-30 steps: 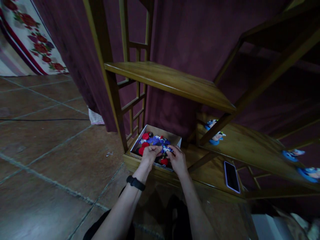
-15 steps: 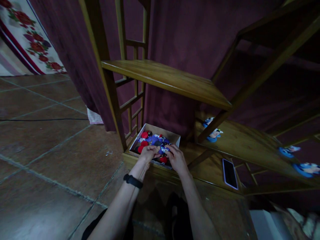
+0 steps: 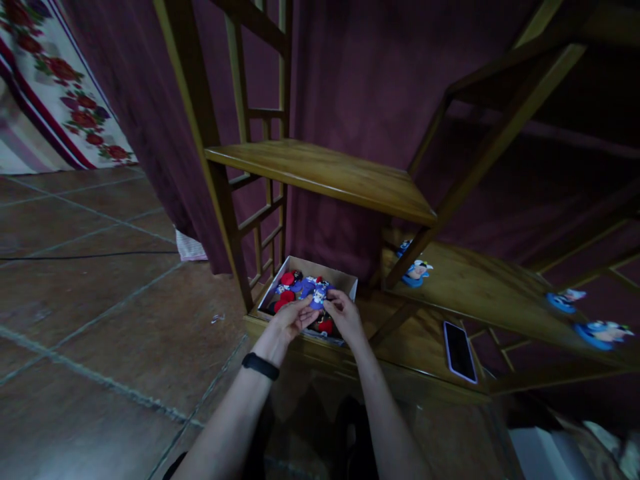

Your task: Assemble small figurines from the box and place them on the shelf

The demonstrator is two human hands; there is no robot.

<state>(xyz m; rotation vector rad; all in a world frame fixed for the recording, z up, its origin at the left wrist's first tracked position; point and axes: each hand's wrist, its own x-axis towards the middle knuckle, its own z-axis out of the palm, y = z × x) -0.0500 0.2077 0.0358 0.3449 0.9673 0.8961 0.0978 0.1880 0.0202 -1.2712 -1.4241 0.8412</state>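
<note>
A small purple-and-white figurine is held between my two hands, just over an open cardboard box. My left hand grips it from the left, thumb on its edge and the other fingers curled below. From the right, my right hand pinches the same piece with thumb and fingertips. Several red, purple and dark figurines lie jumbled in the box, among them a red one to the left and another red one by the near wall. My hands cover part of the contents.
The box stands on the bottom board of a wooden shelf unit, under a higher shelf. Rightward lie a phone and blue-based figurines on a raised shelf. A slanting post rises between. Tiled floor extends left.
The purple figurine now shows more plainly, turned face up between my hands. My left hand has opened out somewhat beneath it. The whole view has shifted slightly.
</note>
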